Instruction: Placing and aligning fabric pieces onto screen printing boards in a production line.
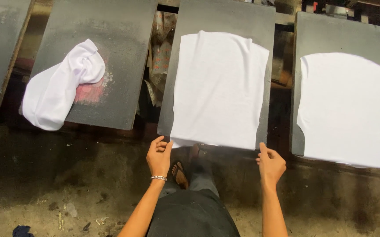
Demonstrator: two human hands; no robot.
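1. While a person stands over a row of dark boards, the left hand (pixel 159 157) sits at the near left corner of a flat white cloth (pixel 218 87), fingers loosely curled and touching its bottom edge; whether they pinch the fabric cannot be told.
2. At the near right corner, the right hand (pixel 270 164) rests with its fingertips against the hem, thumb raised; again the grip itself cannot be made out.
3. Spread smooth, the cloth lies on the middle board (pixel 225 17), covering most of it, its lower edge hanging just past the front lip.
4. One board to the right (pixel 339 33) carries a second white cloth (pixel 343 107), also laid flat, well apart from both hands.
5. On the board to the left (pixel 120 52), a crumpled white garment (pixel 60 87) lies bunched beside a faded pink stain (pixel 89 93).
6. Below the boards, a sandalled foot (pixel 180 174) shows between the two forearms on a stained concrete floor (pixel 67 184).
7. A silver bracelet (pixel 158 178) circles the left wrist.
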